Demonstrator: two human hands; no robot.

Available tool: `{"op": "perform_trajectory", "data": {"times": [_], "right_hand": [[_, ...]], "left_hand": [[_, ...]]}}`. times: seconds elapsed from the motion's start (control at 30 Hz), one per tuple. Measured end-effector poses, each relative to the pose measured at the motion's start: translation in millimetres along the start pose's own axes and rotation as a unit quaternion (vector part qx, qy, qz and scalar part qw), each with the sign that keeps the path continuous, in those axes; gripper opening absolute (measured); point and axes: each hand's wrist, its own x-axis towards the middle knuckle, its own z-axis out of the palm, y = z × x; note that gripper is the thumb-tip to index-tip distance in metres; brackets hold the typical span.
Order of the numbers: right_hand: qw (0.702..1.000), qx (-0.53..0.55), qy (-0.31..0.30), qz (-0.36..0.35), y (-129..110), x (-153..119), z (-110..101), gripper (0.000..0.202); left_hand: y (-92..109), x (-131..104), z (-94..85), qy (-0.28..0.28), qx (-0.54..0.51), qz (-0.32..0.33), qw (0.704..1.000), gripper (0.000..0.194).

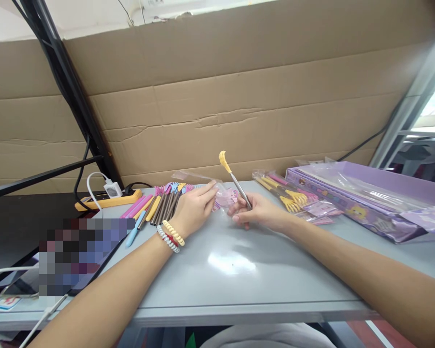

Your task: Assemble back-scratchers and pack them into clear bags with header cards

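My right hand (255,210) is closed around the metal shaft of a back scratcher (235,181), whose yellow hand-shaped head points up and to the left. Just left of it, my left hand (195,205) has its fingers on a clear plastic bag (223,193), gripping it near the top. A pink printed card shows through the bag, partly hidden by the hands. Beside my left wrist lies a row of loose back scratchers (168,205) with dark, yellow and pink handles. Packed back scratchers (292,195) in clear bags lie to the right of my right hand.
A purple box (351,208) with clear bags in it stands on the right of the grey table (232,285). At the left are a blurred-out tablet (83,256), white cables and a yellow power strip (132,199). Cardboard (239,106) walls off the back.
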Motion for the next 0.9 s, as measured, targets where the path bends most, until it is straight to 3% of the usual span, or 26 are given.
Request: {"op": "perform_trajectory", "data": {"times": [0.13, 0.3, 0.47, 0.67, 0.8, 0.9], "right_hand": [[0.99, -0.133, 0.037, -0.019, 1.7, -0.1, 0.7, 0.05], [0.937, -0.296, 0.153, -0.102, 4.1, 0.9, 1.4, 0.03], [0.928, -0.287, 0.175, -0.162, -0.1, -0.3, 2.7, 0.013], [0.932, -0.274, 0.182, -0.151, 0.8, -0.5, 3.4, 0.021], [0.944, -0.248, 0.173, -0.135, 4.6, 1.1, 2.0, 0.026], [0.945, -0.239, 0.189, -0.122, 5.5, 2.2, 1.3, 0.03]], "left_hand": [[-0.4, 0.6, -0.5, 0.011, 0.028, -0.021, 0.999, 0.029], [0.7, 0.6, -0.2, -0.008, 0.033, -0.037, 0.999, 0.026], [2.7, 0.8, -0.6, -0.035, 0.021, -0.063, 0.997, 0.025], [4.8, 1.3, -2.6, -0.047, 0.041, -0.085, 0.994, 0.032], [2.4, 1.1, -2.2, -0.034, 0.05, -0.049, 0.997, 0.018], [0.0, 0.6, -1.0, -0.032, 0.053, -0.038, 0.997, 0.018]]}}
